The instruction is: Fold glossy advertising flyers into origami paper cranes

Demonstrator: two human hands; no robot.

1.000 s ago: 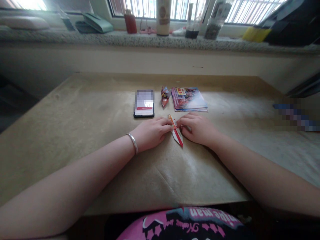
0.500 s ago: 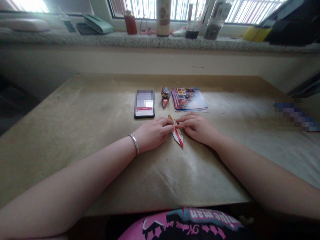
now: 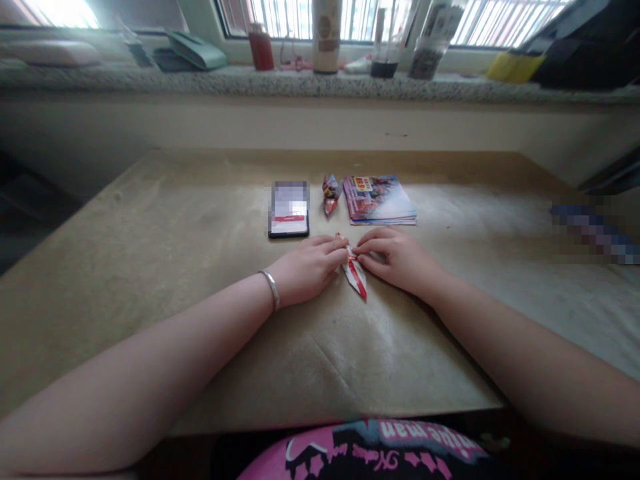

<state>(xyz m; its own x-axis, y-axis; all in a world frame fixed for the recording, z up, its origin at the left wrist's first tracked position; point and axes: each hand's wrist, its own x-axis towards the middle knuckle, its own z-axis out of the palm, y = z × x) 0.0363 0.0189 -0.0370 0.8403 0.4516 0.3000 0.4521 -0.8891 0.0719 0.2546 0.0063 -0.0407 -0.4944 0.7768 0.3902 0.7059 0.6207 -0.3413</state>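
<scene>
A narrow piece of folded paper [image 3: 357, 277], white with a red stripe and pointed at its near end, lies on the table between my hands. My left hand [image 3: 317, 262], with a silver bangle at the wrist, grips its left side, fingers over the upper part. From the right, my right hand [image 3: 395, 257] has thumb and fingertips closed at the paper's right edge. My fingers hide part of the paper's middle. Just beyond it stands a small folded paper figure [image 3: 330, 195] in red and grey.
A phone [image 3: 289, 210], its screen blurred, lies left of the figure. To the figure's right is a stack of glossy printed sheets [image 3: 383, 200]. Bottles, including a red one [image 3: 261, 48], line the windowsill [image 3: 200, 83]. A blurred bluish item [image 3: 595, 230] sits at the table's right edge.
My right hand's fingertips have shifted slightly down and right along the paper. At the paper's far end, the yellow-orange tip now shows white and red.
</scene>
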